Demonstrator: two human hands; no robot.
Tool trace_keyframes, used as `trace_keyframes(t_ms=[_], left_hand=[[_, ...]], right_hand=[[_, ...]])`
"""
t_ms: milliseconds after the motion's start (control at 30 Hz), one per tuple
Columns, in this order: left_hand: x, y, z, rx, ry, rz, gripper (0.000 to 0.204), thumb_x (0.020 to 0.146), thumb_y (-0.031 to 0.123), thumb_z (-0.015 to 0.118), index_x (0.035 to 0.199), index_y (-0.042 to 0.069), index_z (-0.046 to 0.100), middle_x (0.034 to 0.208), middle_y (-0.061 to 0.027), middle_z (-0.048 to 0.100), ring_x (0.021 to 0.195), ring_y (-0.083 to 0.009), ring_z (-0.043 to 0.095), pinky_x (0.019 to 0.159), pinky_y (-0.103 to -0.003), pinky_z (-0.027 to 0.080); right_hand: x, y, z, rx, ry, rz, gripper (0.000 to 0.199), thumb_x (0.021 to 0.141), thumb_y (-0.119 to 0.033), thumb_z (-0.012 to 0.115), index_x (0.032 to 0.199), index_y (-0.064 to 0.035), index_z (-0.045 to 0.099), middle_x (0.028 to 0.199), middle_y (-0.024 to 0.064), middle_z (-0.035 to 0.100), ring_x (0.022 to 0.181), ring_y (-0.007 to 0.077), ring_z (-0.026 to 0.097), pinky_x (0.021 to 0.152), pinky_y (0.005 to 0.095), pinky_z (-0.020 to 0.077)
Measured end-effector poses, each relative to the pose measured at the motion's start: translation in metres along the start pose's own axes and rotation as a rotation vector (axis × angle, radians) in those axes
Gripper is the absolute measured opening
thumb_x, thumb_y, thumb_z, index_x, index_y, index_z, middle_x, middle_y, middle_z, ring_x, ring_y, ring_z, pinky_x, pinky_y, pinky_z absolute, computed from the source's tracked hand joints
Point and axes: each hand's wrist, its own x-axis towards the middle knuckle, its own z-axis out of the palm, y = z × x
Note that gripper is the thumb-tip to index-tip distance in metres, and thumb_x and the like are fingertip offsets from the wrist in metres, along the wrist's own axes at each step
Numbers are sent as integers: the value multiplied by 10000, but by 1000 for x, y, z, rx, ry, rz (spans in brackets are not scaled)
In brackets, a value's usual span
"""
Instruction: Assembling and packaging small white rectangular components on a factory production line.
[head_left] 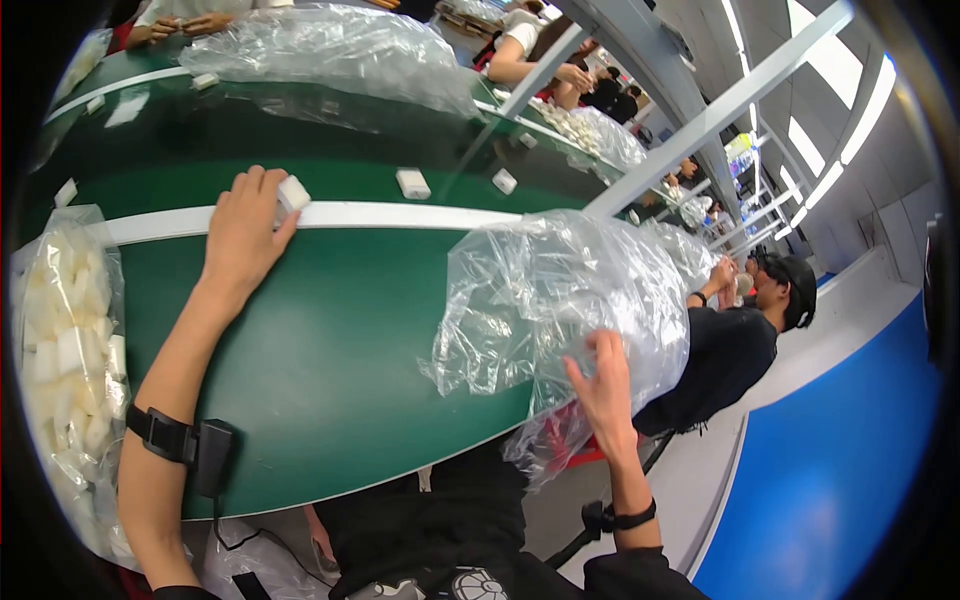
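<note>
My left hand reaches over the white rail and grips a small white block between thumb and fingers. My right hand is in front of a large clear plastic bag at the right of the green table. Its thumb stands apart from its loosely bent fingers, with nothing seen between them. Whether the fingertips touch the bag is hard to tell. Two more white blocks, one near the middle and one further right, lie on the dark green belt beyond the rail.
A clear bag full of white blocks stands at the left. The white rail separates the green table from the belt. A big clear bag lies across the far side. A co-worker sits close on the right, below a grey metal frame.
</note>
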Motion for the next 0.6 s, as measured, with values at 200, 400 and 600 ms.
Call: trace_keyframes(t_ms=[200,400,600], left_hand=[[4,6,-11,-109,-41,-18,459,872,169,738,1261,19,545,1088,-156,532,979,-375,615,785,-457,530],[6,3,-12,-531,-82,-108,512,861,3,717,1343,32,546,1100,-93,492,931,-202,640,723,-306,554],[-7,6,-16,-1497,-146,-716,511,931,-20,633,1416,94,522,1124,-79,617,975,-143,640,815,-266,540]], right_hand=[[27,-118,-10,176,-112,-792,434,853,-39,751,1259,-25,597,1067,147,599,963,310,607,901,386,482],[122,-189,85,1014,-486,-576,391,1013,-60,557,1400,-110,545,1060,71,556,881,144,602,788,294,527],[157,-203,164,1511,-646,-196,451,992,-108,632,1414,-43,488,1030,80,589,715,104,614,578,230,488]])
